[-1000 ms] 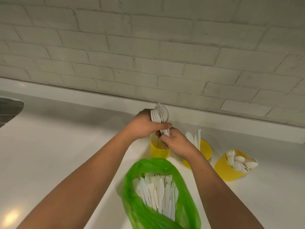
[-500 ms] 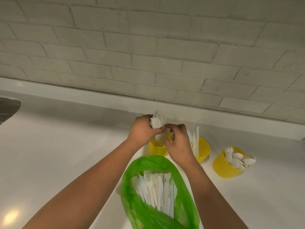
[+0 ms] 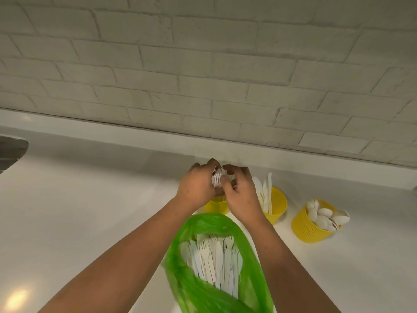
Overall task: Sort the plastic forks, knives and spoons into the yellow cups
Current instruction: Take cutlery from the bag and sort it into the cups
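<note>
White fork bundle (image 3: 217, 180) tines-up over left cup (image 3: 214, 207); knives (image 3: 266, 196) upright in middle cup (image 3: 279, 205); spoons (image 3: 325, 216) heaped in right cup (image 3: 304, 228). Cups yellow, in a row. Mixed forks and knives (image 3: 214, 256) lie nearer, in green bag (image 3: 203, 290).

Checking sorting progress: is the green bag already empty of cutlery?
No, white plastic forks and knives lie inside the green bag, visible through its open mouth.

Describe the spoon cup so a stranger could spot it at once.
Below the white brick wall runs a white counter with three yellow cups in a row. The spoon cup is the rightmost; unlike the knife cup beside it, it holds rounded white spoons.
</note>
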The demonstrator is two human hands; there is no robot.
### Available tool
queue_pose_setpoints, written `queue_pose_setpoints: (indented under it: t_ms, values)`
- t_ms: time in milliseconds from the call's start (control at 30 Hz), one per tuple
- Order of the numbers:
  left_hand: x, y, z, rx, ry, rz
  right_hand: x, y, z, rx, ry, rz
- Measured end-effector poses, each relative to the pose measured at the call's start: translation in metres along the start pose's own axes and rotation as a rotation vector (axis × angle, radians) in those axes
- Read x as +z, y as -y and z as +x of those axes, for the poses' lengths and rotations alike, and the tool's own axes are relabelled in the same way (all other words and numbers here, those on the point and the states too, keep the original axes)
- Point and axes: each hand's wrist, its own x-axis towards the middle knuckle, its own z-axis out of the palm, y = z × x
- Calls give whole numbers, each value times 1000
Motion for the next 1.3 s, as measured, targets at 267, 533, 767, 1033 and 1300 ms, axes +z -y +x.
queue_pose_setpoints:
  t_ms: [267, 533, 767, 1033, 1300]
  values:
    - [3, 10, -11, 97, -57, 85, 0, -7, -3, -64, -44, -84]
    - [9, 7, -24, 198, -25, 268, 6, -16, -3, -173, 93, -315]
    - [1, 10, -16, 161, 162, 162, 3, -17, -4, -178, 191, -346]
    - [4, 12, -19, 84, 88, -114, -4, -5, -22, -170, 4, -181]
    - [18, 13, -20, 2, -5, -151, -10, 5, -46, -143, 13, -95]
